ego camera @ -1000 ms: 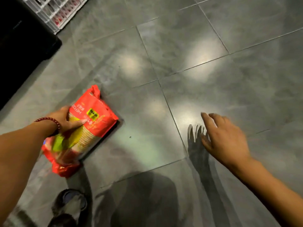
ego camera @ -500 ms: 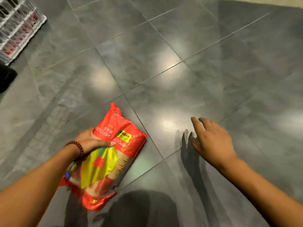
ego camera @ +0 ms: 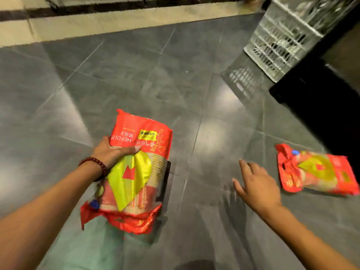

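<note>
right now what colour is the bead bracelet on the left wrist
Dark red; the round-bead bracelet shows best in the head view.

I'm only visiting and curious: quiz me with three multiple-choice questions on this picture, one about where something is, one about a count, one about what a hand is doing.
1. Where is the white crate?
A. upper right, beside the black block
B. lower left
C. on top of a packet

2. Counting the held packet, how many red and yellow packets show?
A. one
B. two
C. four

3. What is the left hand doing?
A. hanging free
B. gripping a packet
C. pressing flat on the floor

Answers:
1 A, the crate stands at the upper right against the black block.
2 B, a second packet lies on the floor beyond the open right hand.
3 B, its thumb clamps the packet's front.
</note>
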The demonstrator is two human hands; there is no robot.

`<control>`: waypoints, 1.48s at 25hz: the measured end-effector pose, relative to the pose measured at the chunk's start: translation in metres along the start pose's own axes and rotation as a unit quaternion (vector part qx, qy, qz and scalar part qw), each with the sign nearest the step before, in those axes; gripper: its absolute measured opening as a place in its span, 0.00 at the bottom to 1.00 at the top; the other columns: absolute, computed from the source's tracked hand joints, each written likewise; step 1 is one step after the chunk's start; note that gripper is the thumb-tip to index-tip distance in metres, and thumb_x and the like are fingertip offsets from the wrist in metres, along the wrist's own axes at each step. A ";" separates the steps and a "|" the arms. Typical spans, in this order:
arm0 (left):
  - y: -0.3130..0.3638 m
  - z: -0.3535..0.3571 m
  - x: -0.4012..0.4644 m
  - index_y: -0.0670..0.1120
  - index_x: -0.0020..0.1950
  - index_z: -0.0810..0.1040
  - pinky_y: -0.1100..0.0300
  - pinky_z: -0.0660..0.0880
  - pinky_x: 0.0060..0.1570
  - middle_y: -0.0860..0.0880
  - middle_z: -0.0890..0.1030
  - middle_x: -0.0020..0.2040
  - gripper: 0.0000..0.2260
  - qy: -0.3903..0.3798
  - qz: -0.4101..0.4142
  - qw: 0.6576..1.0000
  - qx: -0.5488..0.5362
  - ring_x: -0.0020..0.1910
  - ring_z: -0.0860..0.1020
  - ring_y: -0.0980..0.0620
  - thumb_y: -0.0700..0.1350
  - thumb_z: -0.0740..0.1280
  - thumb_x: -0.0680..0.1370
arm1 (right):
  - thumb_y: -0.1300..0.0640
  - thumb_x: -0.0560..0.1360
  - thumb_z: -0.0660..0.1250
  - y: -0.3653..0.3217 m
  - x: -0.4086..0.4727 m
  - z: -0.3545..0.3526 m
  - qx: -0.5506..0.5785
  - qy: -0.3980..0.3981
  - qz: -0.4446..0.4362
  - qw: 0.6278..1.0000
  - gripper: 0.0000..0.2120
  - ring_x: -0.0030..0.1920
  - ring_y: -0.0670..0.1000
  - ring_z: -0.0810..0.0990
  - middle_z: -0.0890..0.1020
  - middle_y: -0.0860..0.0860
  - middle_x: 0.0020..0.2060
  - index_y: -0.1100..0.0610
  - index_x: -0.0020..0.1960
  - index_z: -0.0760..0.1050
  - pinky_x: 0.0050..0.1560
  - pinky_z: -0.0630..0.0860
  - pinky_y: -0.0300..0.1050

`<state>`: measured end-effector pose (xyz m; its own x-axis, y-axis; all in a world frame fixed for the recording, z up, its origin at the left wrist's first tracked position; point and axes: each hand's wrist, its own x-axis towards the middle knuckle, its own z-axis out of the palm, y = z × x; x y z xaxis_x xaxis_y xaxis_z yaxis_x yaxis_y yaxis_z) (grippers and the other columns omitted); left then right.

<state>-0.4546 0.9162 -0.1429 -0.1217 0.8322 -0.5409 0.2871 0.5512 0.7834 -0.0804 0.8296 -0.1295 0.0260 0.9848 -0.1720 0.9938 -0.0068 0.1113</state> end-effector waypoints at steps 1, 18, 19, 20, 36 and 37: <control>0.008 0.025 0.017 0.45 0.55 0.79 0.49 0.81 0.49 0.46 0.85 0.49 0.43 -0.013 0.011 1.000 -0.008 0.44 0.84 0.46 0.63 0.81 0.45 | 0.50 0.66 0.74 0.034 -0.001 0.007 0.003 -0.007 0.033 0.999 0.29 0.44 0.65 0.81 0.81 0.62 0.46 0.63 0.62 0.74 0.38 0.80 0.55; 0.131 0.371 0.069 0.43 0.57 0.78 0.47 0.81 0.48 0.44 0.85 0.49 0.45 -0.164 0.085 0.979 0.091 0.45 0.84 0.44 0.61 0.80 0.44 | 0.24 0.62 0.53 0.285 0.034 0.143 0.168 -0.107 0.319 0.926 0.42 0.75 0.66 0.49 0.44 0.58 0.77 0.38 0.73 0.56 0.74 0.53 0.61; 0.135 0.375 0.068 0.43 0.58 0.77 0.49 0.81 0.46 0.44 0.85 0.49 0.47 -0.162 0.081 0.979 0.098 0.44 0.84 0.44 0.61 0.80 0.43 | 0.27 0.64 0.57 0.286 0.026 0.140 0.201 -0.106 0.313 0.922 0.39 0.75 0.67 0.49 0.44 0.57 0.77 0.39 0.72 0.60 0.74 0.52 0.59; 0.137 0.379 0.070 0.43 0.58 0.76 0.51 0.81 0.43 0.44 0.84 0.48 0.47 -0.164 0.085 0.978 0.101 0.44 0.84 0.45 0.62 0.80 0.43 | 0.29 0.65 0.59 0.287 0.017 0.137 0.228 -0.102 0.301 0.920 0.36 0.75 0.67 0.49 0.45 0.55 0.77 0.40 0.71 0.64 0.75 0.53 0.58; 0.139 0.361 0.075 0.45 0.59 0.75 0.44 0.80 0.50 0.45 0.84 0.50 0.52 -0.105 0.078 0.988 0.085 0.46 0.83 0.44 0.66 0.79 0.40 | 0.20 0.48 0.66 0.334 0.019 0.210 0.450 -0.029 0.397 0.800 0.50 0.51 0.57 0.82 0.82 0.55 0.50 0.55 0.57 0.72 0.50 0.80 0.54; 0.138 0.351 0.074 0.45 0.59 0.75 0.44 0.81 0.50 0.45 0.84 0.50 0.52 -0.102 0.074 0.989 0.078 0.46 0.84 0.44 0.66 0.79 0.40 | 0.22 0.51 0.66 0.323 0.018 0.194 0.445 -0.019 0.390 0.806 0.48 0.52 0.58 0.82 0.82 0.56 0.51 0.56 0.57 0.72 0.51 0.79 0.55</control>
<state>-0.0905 1.0330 -0.1821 0.1224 0.8645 -0.4874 0.4321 0.3957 0.8104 0.2618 0.8117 -0.2865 0.6668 0.6149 -0.4211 0.3577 -0.7597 -0.5430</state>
